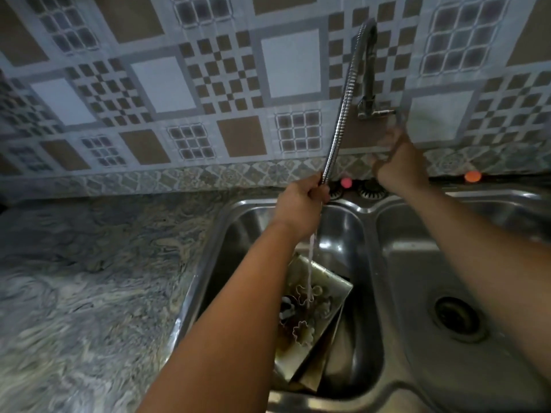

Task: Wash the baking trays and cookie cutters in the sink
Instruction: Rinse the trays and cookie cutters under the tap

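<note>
Metal baking trays [325, 332] lie stacked and tilted in the left basin of a steel double sink [369, 222]. Flower-shaped cookie cutters [302, 335] rest on the top tray. My left hand [301, 201] is shut on the end of the flexible faucet hose [346, 93], above the left basin. A thin stream of water [310, 272] falls from the hose onto the top tray and its cutters. My right hand [396, 156] is blurred, raised at the wall just under the faucet handle [377, 113]; its grip is unclear.
A marbled grey counter [89, 278] spreads to the left of the sink. The right basin has a dark drain [456, 315]. Patterned wall tiles [226, 70] rise behind. Small red and orange round things [472, 176] sit on the back ledge.
</note>
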